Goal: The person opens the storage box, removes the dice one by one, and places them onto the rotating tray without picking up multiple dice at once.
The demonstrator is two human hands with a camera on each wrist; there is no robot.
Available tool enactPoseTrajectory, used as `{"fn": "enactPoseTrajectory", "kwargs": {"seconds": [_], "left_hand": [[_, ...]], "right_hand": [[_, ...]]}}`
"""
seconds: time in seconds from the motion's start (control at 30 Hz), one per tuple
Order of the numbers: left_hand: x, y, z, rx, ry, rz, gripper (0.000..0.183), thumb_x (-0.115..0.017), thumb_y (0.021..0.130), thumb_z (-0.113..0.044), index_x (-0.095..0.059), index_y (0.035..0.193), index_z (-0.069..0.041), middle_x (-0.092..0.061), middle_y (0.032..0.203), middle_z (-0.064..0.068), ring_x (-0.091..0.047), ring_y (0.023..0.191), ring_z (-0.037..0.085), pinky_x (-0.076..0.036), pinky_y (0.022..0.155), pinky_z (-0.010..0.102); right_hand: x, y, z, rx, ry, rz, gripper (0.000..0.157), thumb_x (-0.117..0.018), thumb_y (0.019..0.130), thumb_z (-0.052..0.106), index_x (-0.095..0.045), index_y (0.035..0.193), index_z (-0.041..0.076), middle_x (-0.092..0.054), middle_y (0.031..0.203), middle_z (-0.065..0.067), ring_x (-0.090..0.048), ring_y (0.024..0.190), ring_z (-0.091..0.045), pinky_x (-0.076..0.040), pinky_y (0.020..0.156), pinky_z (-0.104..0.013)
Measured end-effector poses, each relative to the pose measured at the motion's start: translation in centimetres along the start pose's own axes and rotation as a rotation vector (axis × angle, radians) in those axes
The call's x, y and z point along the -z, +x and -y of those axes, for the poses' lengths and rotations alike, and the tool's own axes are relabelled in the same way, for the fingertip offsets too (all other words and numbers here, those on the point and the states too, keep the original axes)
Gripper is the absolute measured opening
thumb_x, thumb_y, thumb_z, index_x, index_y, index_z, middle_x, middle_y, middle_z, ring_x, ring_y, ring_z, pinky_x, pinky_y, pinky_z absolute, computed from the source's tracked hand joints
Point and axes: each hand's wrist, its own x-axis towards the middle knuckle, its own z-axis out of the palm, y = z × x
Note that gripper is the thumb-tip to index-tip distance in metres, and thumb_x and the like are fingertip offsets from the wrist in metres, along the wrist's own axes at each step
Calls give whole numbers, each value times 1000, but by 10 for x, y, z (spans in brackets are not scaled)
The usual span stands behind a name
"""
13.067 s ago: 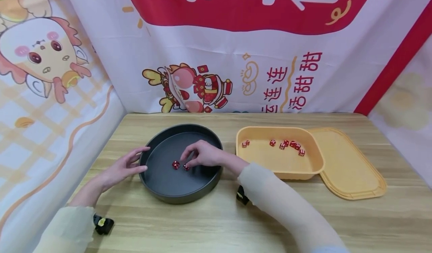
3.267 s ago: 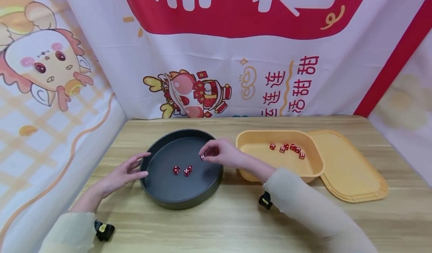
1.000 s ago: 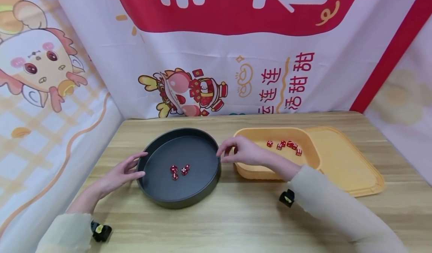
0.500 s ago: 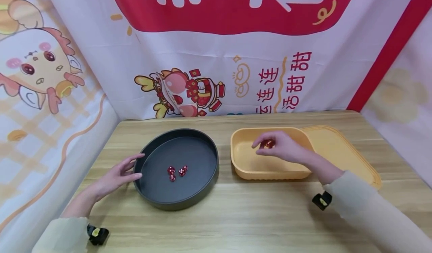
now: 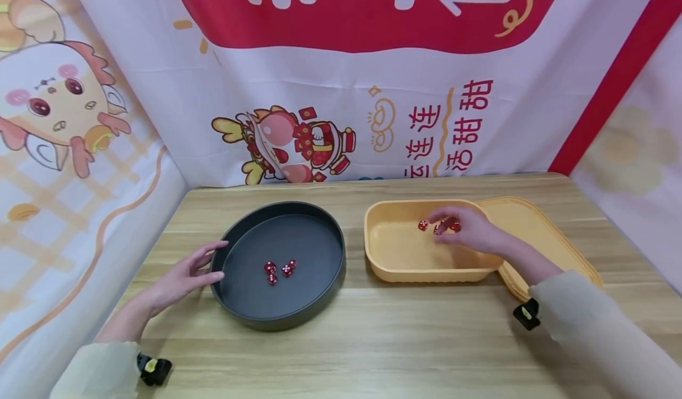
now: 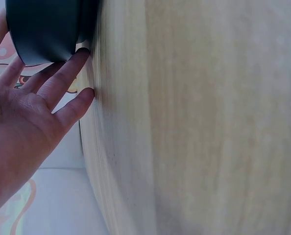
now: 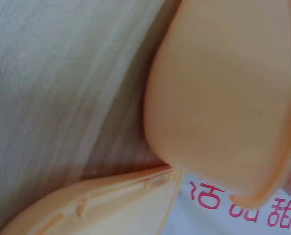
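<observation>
My left hand (image 5: 181,280) rests at the left side of the dark round pan (image 5: 314,245), fingers spread and touching its rim. In the left wrist view the fingers of my left hand (image 6: 33,112) lie along the wall of the pan (image 6: 45,29). Several red dice (image 5: 288,270) sit together on the pan's floor. My right hand (image 5: 471,230) reaches into the yellow container (image 5: 394,251), thumb and index finger apart around a red die (image 5: 437,229). Another die (image 5: 422,225) lies left of the fingertips; more are partly hidden behind the hand.
The yellow lid (image 5: 554,245) lies on the wooden table (image 5: 367,340) at the container's right, partly beneath the right forearm. In the right wrist view the outer wall of the container (image 7: 219,98) stands beside the lid (image 7: 121,205). A printed cloth (image 5: 330,79) hangs behind the table.
More dice lie in the pan than 13 seconds ago. My right hand has released a die there and moved right, into the container among its dice. My left hand has stayed at the pan.
</observation>
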Motion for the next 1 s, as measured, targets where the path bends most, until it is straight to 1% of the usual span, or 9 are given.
{"fn": "enactPoseTrajectory", "kwargs": {"seconds": [0.1, 0.2, 0.37, 0.5, 0.57, 0.67, 0.77, 0.9, 1.0], "left_hand": [[-1, 0, -1, 2, 7, -1, 65, -61, 97, -18, -26, 152, -9, -14, 154, 34, -11, 138, 55, -29, 103, 64], [0, -1, -1, 7, 11, -2, 65, -61, 98, -18, -25, 152, -9, -14, 153, 34, -12, 138, 55, -32, 102, 63], [0, -2, 0, 12, 14, -3, 66, -61, 98, -20, -25, 152, -11, -15, 153, 34, -13, 138, 54, -33, 102, 62], [0, -2, 0, 10, 14, -5, 66, -61, 97, -20, -26, 152, -12, -15, 153, 34, -13, 138, 54, -32, 102, 63], [0, -2, 0, 8, 14, -5, 65, -61, 97, -19, -26, 152, -12, -15, 153, 34, -13, 138, 54, -32, 102, 63], [-1, -2, 0, 5, 13, -4, 66, -61, 97, -19, -26, 152, -11, -15, 153, 34, -13, 138, 54, -32, 102, 62], [-1, -2, 0, 5, 9, -4, 66, -61, 97, -19, -26, 152, -11, -16, 153, 34, -14, 138, 54, -33, 102, 62], [-2, -3, -1, 1, 4, -4, 66, -61, 97, -19, -26, 152, -10, -17, 153, 34, -15, 138, 53, -34, 101, 60], [-2, -4, -2, -2, 3, -5, 65, -61, 97, -18, -26, 152, -10, -17, 152, 35, -15, 138, 53, -34, 101, 59]], "right_hand": [[-2, 3, -6, -25, -30, 3, 39, -76, 82, 1, -62, 118, -7, -66, 110, -21, -65, 90, -33, -54, 77, -40], [-6, 9, -11, -59, -59, 17, 41, -75, 83, 4, -61, 120, -6, -67, 108, -20, -66, 90, -29, -54, 78, -38], [-12, 17, -18, -108, -91, 37, 37, -73, 87, 7, -61, 120, -4, -69, 98, -11, -65, 85, -20, -52, 77, -35], [-16, 21, -21, -128, -97, 35, 34, -71, 88, 7, -63, 119, -4, -68, 92, -7, -61, 81, -18, -51, 73, -34], [-17, 21, -22, -128, -97, 33, 33, -71, 88, 6, -64, 118, -3, -68, 94, -8, -61, 82, -19, -50, 74, -34], [-19, 21, -22, -106, -86, 39, 30, -72, 86, 5, -66, 115, -3, -69, 98, -10, -62, 86, -21, -51, 77, -35], [-22, 21, -22, -80, -80, 63, 27, -74, 84, 4, -67, 110, -3, -69, 100, -11, -63, 88, -21, -51, 78, -34], [-24, 21, -20, -101, -78, 103, 21, -75, 84, 4, -70, 104, 0, -69, 95, -7, -60, 79, -18, -51, 71, -30], [-25, 20, -19, -122, -73, 112, 16, -74, 85, 4, -71, 101, 3, -69, 93, -4, -57, 75, -16, -50, 65, -29]]}}
